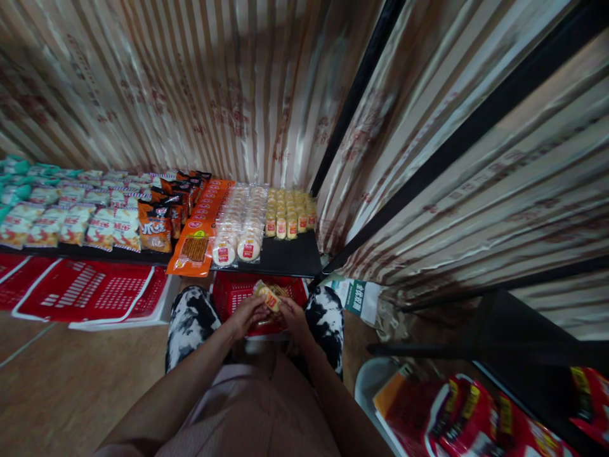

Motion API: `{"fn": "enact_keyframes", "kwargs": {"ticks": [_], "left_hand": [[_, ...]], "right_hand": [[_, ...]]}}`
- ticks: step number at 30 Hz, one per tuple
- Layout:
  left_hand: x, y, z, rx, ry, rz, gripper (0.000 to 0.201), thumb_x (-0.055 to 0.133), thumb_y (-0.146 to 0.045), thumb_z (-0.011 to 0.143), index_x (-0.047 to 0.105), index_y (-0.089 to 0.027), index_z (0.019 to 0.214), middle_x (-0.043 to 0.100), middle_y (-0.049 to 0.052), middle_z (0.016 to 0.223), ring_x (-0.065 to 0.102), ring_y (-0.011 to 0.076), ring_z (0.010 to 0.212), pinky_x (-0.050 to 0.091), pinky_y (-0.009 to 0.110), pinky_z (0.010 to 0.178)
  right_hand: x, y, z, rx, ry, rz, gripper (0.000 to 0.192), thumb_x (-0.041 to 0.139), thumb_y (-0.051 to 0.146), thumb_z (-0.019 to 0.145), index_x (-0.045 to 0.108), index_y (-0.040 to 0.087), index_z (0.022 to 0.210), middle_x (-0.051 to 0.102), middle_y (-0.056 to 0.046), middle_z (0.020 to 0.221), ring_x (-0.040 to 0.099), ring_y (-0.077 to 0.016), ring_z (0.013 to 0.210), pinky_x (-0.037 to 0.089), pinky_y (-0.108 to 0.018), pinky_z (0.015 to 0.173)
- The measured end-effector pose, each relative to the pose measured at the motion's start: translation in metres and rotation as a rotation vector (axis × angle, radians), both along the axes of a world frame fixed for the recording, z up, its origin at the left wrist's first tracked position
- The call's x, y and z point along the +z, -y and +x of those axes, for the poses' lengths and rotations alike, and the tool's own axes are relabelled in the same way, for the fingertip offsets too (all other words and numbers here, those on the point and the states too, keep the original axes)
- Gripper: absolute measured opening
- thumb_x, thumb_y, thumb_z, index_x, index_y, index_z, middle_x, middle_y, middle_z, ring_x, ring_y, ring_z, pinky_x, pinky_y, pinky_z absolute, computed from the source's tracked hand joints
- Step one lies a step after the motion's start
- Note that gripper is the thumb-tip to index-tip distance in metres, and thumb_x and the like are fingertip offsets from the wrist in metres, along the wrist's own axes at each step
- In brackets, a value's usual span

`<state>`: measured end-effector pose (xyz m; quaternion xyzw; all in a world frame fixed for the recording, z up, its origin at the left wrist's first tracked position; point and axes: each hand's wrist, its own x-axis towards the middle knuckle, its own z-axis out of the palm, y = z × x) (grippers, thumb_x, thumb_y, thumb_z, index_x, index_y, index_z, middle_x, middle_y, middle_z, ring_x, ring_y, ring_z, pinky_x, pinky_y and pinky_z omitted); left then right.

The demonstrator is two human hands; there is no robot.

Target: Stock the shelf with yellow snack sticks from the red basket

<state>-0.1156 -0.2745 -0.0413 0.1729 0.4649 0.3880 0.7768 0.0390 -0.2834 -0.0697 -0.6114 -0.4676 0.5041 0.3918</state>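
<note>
Your left hand [245,314] and right hand [291,315] pinch one yellow snack packet [267,296] in their fingers above the red basket [228,292], shelf [290,257] at twelve o'clock.

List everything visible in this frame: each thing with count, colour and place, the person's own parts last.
small snack packet: one, yellow, held between both hands over the basket
red basket: one, under the shelf edge, between the knees
flat baskets: a few, red and white, on the floor at left
black shelf: one, low, along the curtain
yellow packs: several rows, right end of the shelf
clear packs of round cakes: two rows, beside them
orange packets: one row, mid shelf
white and teal bags: many, left of the shelf
red bags: several, lower right
striped curtain: beige, behind
left hand: on the packet
right hand: on the packet
</note>
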Motion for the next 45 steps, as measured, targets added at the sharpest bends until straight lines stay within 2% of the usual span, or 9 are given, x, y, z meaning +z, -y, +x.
{"fn": "enact_keyframes", "kwargs": {"ticks": [5, 10, 15, 20, 25, 30, 33, 37, 45], "left_hand": [[-0.001, -0.001, 0.003, -0.001, -0.021, 0.037, 0.012, 0.066, -0.021, 0.074, 0.06, -0.011, 0.076, 0.064, 0.003, 0.065, 0.06, 0.0075, 0.055, 0.048, 0.017, 0.056], [0.001, -0.004, 0.007, -0.012, -0.096, 0.095, 0.013, 0.068, -0.019, 0.071, 0.062, -0.013, 0.08, 0.064, 0.002, 0.064, 0.057, 0.0066, 0.053, 0.044, 0.015, 0.052], [0.0, -0.008, 0.012, -0.029, -0.178, 0.165, 0.018, 0.069, -0.022, 0.067, 0.064, -0.013, 0.082, 0.062, 0.0, 0.061, 0.052, 0.0055, 0.049, 0.039, 0.016, 0.049], [0.005, -0.012, 0.017, -0.047, -0.267, 0.242, 0.023, 0.07, -0.028, 0.065, 0.065, -0.013, 0.082, 0.061, 0.0, 0.065, 0.052, 0.007, 0.053, 0.037, 0.017, 0.05], [0.01, -0.015, 0.023, -0.057, -0.304, 0.291, 0.027, 0.069, -0.032, 0.064, 0.064, -0.013, 0.082, 0.059, -0.001, 0.062, 0.048, 0.0073, 0.05, 0.034, 0.018, 0.049], [0.018, -0.023, 0.029, -0.055, -0.393, 0.411, 0.015, 0.066, -0.026, 0.064, 0.064, -0.013, 0.072, 0.059, 0.0, 0.061, 0.049, 0.0101, 0.056, 0.037, 0.02, 0.055], [0.022, -0.029, 0.032, -0.102, -0.51, 0.508, 0.01, 0.059, -0.022, 0.067, 0.063, -0.014, 0.07, 0.058, 0.0, 0.062, 0.05, 0.0117, 0.06, 0.038, 0.021, 0.059], [0.023, -0.039, 0.035, -0.157, -0.765, 0.618, 0.009, 0.053, -0.02, 0.069, 0.061, -0.014, 0.069, 0.054, -0.002, 0.064, 0.047, 0.0111, 0.063, 0.038, 0.022, 0.062], [0.027, -0.055, 0.05, -0.192, -0.983, 0.754, 0.012, 0.053, -0.027, 0.074, 0.057, -0.016, 0.07, 0.046, -0.002, 0.07, 0.047, 0.0103, 0.067, 0.038, 0.021, 0.065]], "right_hand": [[0.0, 0.001, 0.0, -0.006, -0.063, 0.023, 0.032, 0.053, 0.044, 0.072, 0.064, 0.02, 0.091, 0.066, -0.001, 0.066, 0.061, -0.0169, 0.058, 0.048, -0.027, 0.052], [0.0, 0.002, 0.002, 0.025, -0.051, 0.03, 0.031, 0.052, 0.041, 0.073, 0.063, 0.02, 0.092, 0.069, -0.004, 0.081, 0.064, -0.0193, 0.071, 0.051, -0.03, 0.06], [-0.006, 0.0, 0.005, 0.014, 0.155, 0.106, 0.027, 0.05, 0.032, 0.073, 0.064, 0.021, 0.093, 0.068, -0.004, 0.083, 0.064, -0.0188, 0.075, 0.052, -0.032, 0.071], [-0.007, -0.002, 0.005, 0.008, 0.33, 0.203, 0.028, 0.05, 0.028, 0.071, 0.065, 0.018, 0.093, 0.065, -0.007, 0.086, 0.062, -0.0164, 0.067, 0.052, -0.03, 0.069], [0.003, -0.002, 0.005, 0.032, 0.448, 0.305, 0.035, 0.045, 0.021, 0.074, 0.06, 0.017, 0.106, 0.065, -0.008, 0.089, 0.061, -0.0166, 0.071, 0.051, -0.03, 0.072], [0.015, -0.002, 0.004, -0.007, 0.654, 0.466, 0.029, 0.044, 0.018, 0.078, 0.061, 0.015, 0.101, 0.063, -0.01, 0.088, 0.059, -0.0197, 0.084, 0.048, -0.033, 0.08], [0.018, -0.004, 0.003, -0.048, 0.73, 0.531, 0.029, 0.045, 0.023, 0.08, 0.059, 0.015, 0.105, 0.062, -0.01, 0.088, 0.058, -0.0204, 0.085, 0.048, -0.034, 0.08], [0.022, -0.008, 0.003, -0.075, 0.806, 0.599, 0.034, 0.048, 0.032, 0.08, 0.056, 0.015, 0.109, 0.062, -0.009, 0.092, 0.057, -0.0217, 0.088, 0.047, -0.036, 0.081], [0.035, -0.025, 0.011, -0.1, 0.821, 0.553, 0.036, 0.045, 0.034, 0.082, 0.054, 0.012, 0.11, 0.061, -0.011, 0.091, 0.056, -0.022, 0.086, 0.047, -0.034, 0.079]]}}
